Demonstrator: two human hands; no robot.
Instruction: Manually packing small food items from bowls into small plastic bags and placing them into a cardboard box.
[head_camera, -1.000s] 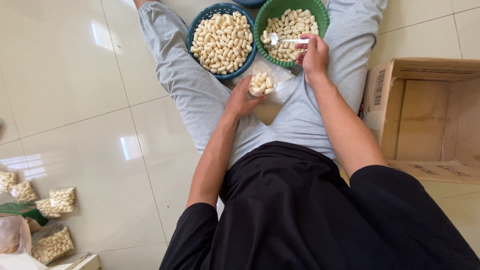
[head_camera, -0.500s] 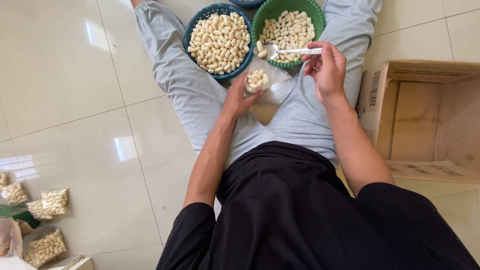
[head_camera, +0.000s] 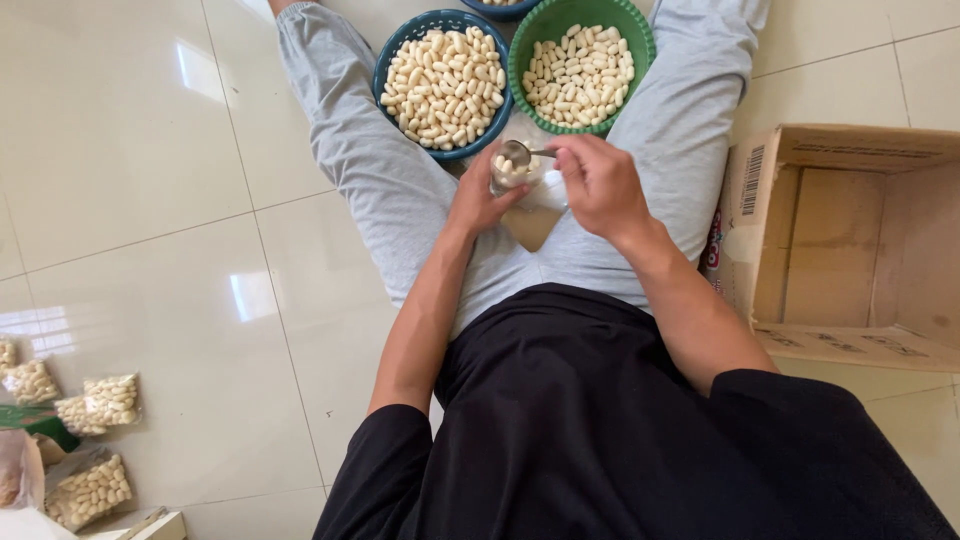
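head view: person seated on pale tiled floor, legs spread. left hand curled around a small clear bag partly filled with pale peeled nuts, held upright over the lap, just below the baskets. right hand pinches the handle of a metal spoon; its bowl sits at the bag's mouth. blue basket and green basket, both full of the same nuts, side by side between the knees. open cardboard box on the person's right. filled packets lie far left.
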